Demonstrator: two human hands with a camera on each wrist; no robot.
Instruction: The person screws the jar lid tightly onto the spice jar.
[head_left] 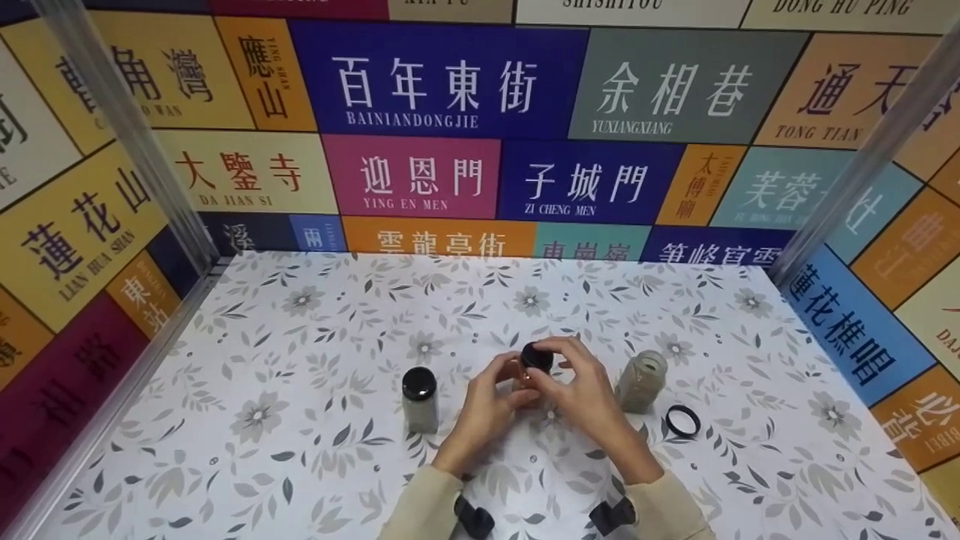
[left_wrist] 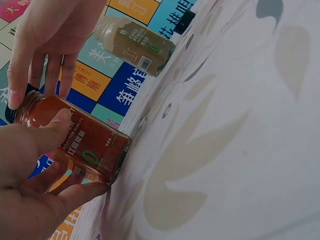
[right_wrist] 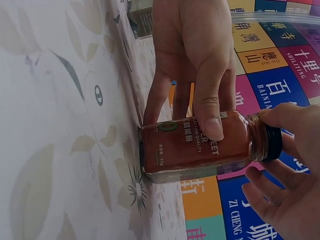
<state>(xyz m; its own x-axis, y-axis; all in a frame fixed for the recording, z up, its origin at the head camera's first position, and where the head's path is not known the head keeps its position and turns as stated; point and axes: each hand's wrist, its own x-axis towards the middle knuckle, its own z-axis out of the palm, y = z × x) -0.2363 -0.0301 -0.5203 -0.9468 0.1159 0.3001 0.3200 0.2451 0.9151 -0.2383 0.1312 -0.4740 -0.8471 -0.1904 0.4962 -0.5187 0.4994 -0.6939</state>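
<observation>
- Landmark: the red-powder jar. It is standing between the two hands, its long axis running upright from the tabletop, its base apparently resting there.
- Governing relation: the black cap is sitting at the top end of the red-powder jar, in line with that axis; the right hand is lying nearer the cap, the left hand nearer the body.
- Left hand: it is grasping the body of the red-powder jar, thumb pressing on the label side.
- Right hand: it is pinching the cap between thumb and fingers. Whether the cap is turning, these views are not showing.
- Jars, three: one is holding red powder; a capped jar is standing to the left of the red-powder jar; an uncapped cumin jar is standing to its right.
- Black closures, three: two are sitting on jars; one loose black ring-shaped piece is lying right of the red-powder jar, beyond the cumin jar and nearer the person.
- Hands, two: both are working at the red-powder jar.
</observation>
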